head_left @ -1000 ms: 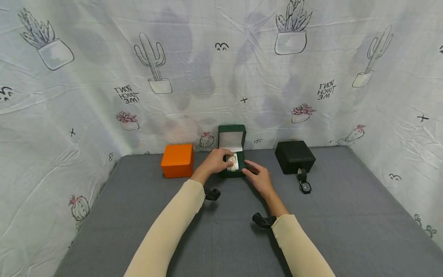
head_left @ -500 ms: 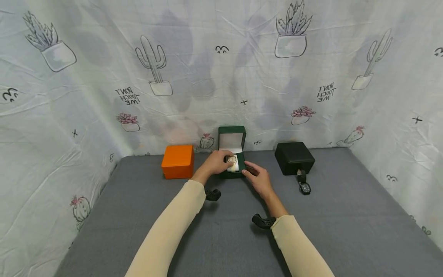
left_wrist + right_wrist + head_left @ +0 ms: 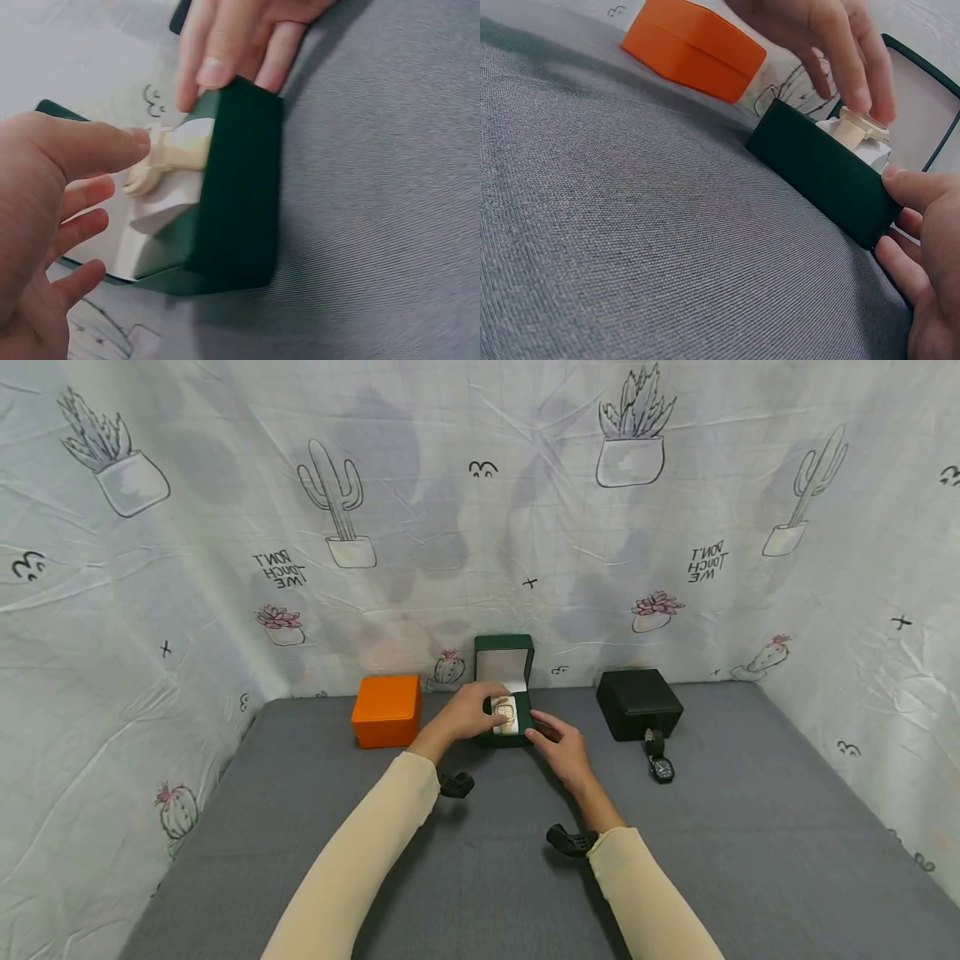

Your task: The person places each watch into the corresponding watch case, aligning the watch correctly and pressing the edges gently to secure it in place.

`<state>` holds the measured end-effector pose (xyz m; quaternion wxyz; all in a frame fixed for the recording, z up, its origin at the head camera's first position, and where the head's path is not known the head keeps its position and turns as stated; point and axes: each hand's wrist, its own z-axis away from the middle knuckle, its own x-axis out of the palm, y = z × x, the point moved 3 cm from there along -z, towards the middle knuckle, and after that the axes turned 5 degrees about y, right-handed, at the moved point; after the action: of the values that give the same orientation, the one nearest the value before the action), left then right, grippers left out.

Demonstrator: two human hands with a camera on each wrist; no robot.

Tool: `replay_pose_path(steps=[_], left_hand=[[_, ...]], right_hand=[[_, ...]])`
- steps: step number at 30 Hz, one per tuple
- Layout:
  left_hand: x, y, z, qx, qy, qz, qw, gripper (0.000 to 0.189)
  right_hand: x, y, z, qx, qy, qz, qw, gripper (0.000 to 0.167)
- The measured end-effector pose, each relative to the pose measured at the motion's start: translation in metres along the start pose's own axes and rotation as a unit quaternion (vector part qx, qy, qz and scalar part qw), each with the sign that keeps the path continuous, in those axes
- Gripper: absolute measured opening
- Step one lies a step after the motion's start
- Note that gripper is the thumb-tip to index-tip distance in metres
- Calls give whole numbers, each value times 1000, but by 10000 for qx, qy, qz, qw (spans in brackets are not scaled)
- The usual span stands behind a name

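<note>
A green watch box [image 3: 504,741] stands with its lid [image 3: 504,642] raised, at the back middle in the head view. Inside it, a gold-toned watch [image 3: 506,713] with a cream strap sits around a white cushion [image 3: 874,154]. My left hand [image 3: 470,710] reaches over the box from the left and pinches the watch case between thumb and a finger; the other fingers hang apart. The right hand [image 3: 564,750] grips the box's right front corner, thumb at the rim and fingers along the side. Part of the watch is hidden by the left fingers.
An orange box [image 3: 386,714] stands to the left of the green one. To the right is a black box [image 3: 639,702] with a black watch [image 3: 660,760] lying in front. A patterned cloth [image 3: 420,527] hangs behind the grey table [image 3: 495,877].
The watch has shifted slightly toward me in the left fingers, and the left wrist has moved a little to the left. The right hand stays at the box's corner.
</note>
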<state>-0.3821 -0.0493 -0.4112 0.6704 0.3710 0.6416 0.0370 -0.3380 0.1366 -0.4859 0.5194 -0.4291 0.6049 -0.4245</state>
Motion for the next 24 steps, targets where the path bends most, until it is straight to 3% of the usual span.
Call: replay_pose_path(steps=[4,11,14,19,24], left_hand=[[-13,4,-1,133,165,17,9998,43],[-43,14,-5,120,1181,-3,9929,33],[-51,17,-6,83,1476,-11,9890,31],[-60,20,-9,-25,1814,-50,9834,30],[-67,22,-12,-136,1803,-318,9830,37]], right_hand=[[-1,1,2,61,67,42,10000,45],[-1,3,8,-25,226,62,9997,44],[-1,3,9,-43,239,78,9997,44],[0,1,11,-119,323,194,9992,43],[2,0,15,-286,384,265,9985,43]])
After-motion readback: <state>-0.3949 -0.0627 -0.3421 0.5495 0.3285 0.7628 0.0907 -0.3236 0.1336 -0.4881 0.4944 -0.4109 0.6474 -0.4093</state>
